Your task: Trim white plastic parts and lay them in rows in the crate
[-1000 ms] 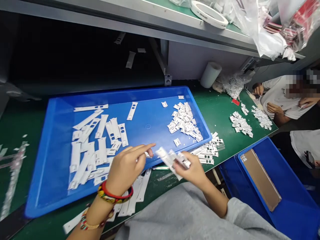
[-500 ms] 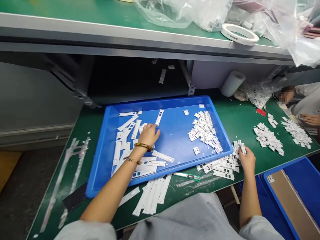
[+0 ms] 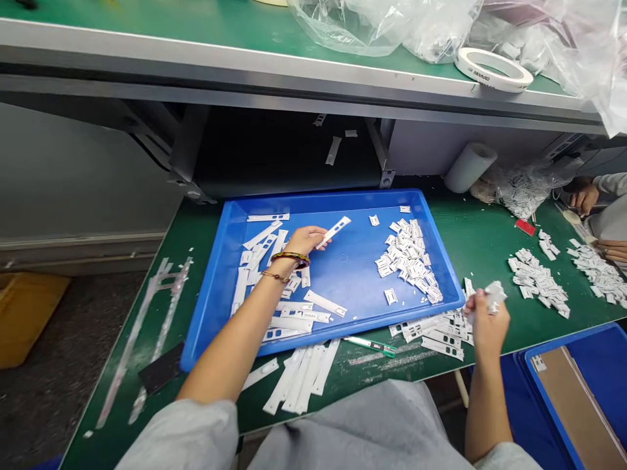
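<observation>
The green bench spreads before you, smooth but scuffed near its front edge. Above its back runs a metal-edged shelf bearing crinkled clear bags and a flat white ring of tape. Your blue plastic tray is rectangular with raised walls; your left forearm crosses its front wall and hides some of the strips inside. A smooth white roll stands behind the tray, to the right. Your left hand keeps a narrow grip on one end of a white strip above the tray; it is flat and slim, pierced by squarish openings. Your right hand, beyond the tray's right corner, has its grip closed around small white pieces, too blurred to count.
</observation>
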Demonstrator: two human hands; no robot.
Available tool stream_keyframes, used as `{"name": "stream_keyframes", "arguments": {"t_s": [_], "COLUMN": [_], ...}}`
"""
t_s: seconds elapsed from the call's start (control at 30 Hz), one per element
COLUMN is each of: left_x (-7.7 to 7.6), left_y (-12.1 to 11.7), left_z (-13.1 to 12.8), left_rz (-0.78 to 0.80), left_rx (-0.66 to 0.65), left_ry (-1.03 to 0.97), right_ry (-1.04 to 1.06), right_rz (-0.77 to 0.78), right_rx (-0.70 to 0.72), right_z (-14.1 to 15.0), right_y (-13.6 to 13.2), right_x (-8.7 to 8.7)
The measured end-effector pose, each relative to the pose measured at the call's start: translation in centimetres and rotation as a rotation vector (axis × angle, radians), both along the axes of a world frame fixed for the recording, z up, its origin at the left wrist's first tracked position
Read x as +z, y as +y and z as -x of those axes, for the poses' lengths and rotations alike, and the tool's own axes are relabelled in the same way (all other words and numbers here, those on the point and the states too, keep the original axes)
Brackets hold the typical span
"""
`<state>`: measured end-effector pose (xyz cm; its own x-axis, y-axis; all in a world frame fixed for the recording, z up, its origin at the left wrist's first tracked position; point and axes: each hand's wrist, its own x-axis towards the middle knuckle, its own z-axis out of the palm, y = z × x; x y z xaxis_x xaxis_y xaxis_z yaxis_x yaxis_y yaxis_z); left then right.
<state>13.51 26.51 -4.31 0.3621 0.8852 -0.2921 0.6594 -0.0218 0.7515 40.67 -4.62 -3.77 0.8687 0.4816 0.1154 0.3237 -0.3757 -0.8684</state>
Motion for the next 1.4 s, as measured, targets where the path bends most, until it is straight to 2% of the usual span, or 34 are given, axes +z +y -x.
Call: {"name": "stream_keyframes", "arguments": {"t_s": [0.1,0.2,0.27,0.37,0.5,0.67,0.8,1.03,1.17,1.33,1.4], "left_x": [2.7,5.2,6.4,7.2,6.9,6.7,6.6,6.3,5.9,5.2,5.1], "left_y": [-2.0,-4.5,-6.2,-8.2,-9.9,-11.2,-11.6,-12.0,-12.0,-12.5,-12.8], "left_z": [1.2,1.6,1.5,1.6,2.4,2.7,2.6,2.3,2.1,1.2,1.0], "left_rz": [0.071,0.153,0.165,0.166,0.189,0.022,-0.008,-0.102,-0.168,-0.258,-0.303], "left_rx": [-0.085,-0.311,-0.408,-0.427,-0.375,-0.359,-0.366,-0.39,-0.4,-0.391,-0.359], "left_ry": [-0.094,-0.198,-0.233,-0.312,-0.387,-0.373,-0.374,-0.307,-0.249,-0.198,-0.176], "right_ry": [0.043,-0.009,0.022,0.273,0.57,0.683,0.907,1.088,1.052,0.757,0.727], "right_rz": [-0.092,-0.133,-0.147,-0.11,-0.117,-0.101,-0.067,-0.064,-0.06,-0.004,-0.014], "right_rx": [0.376,0.707,0.868,1.028,1.028,0.984,1.015,0.947,0.931,0.929,0.943], "right_z": [4.8,9.0,11.1,13.0,13.9,13.9,13.6,13.5,13.7,14.3,14.6], "right_y": [3.6,7.1,8.9,10.1,10.0,9.0,8.2,7.3,7.1,6.6,6.4], "right_x": [1.8,2.9,2.9,2.1,1.4,2.5,3.4,3.3,2.9,2.9,3.0]}}
